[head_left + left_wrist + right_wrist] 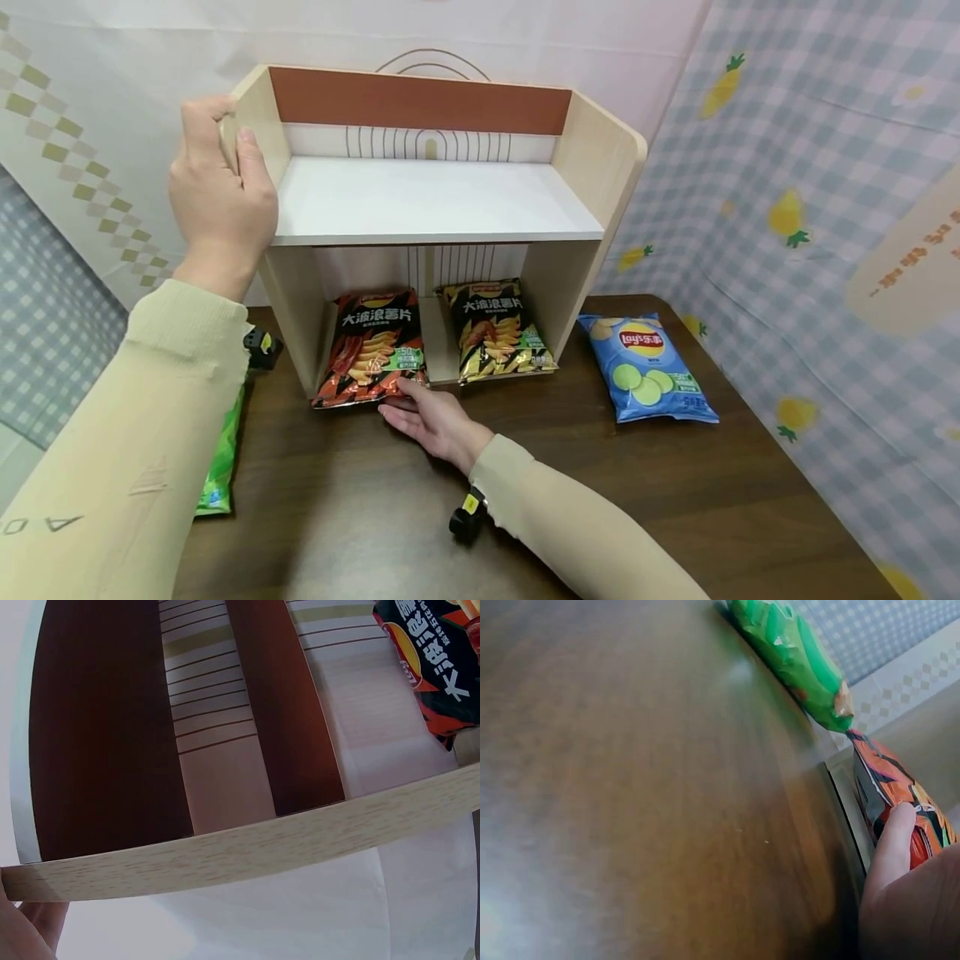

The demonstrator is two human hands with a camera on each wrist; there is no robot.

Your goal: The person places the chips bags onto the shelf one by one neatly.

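Observation:
A light wooden shelf [442,200] stands on the table, and the left hand [223,179] grips the upper front edge of its left side panel, seen close in the left wrist view [247,866]. On the lower level lie a red-and-black chip bag [372,346] at left and a yellow-and-black chip bag [497,332] at right. The right hand [438,423] is at the lower right corner of the red-and-black bag, its thumb on the front and its fingers low beside the bottom edge. In the right wrist view the thumb [894,844] touches that bag [896,780].
A blue chip bag [648,367] lies on the brown table [375,517] right of the shelf. Left of the shelf is a green bag [221,467], partly hidden by the left sleeve. The upper level [435,196] holds nothing. Patterned cloth [810,167] hangs behind and at the right.

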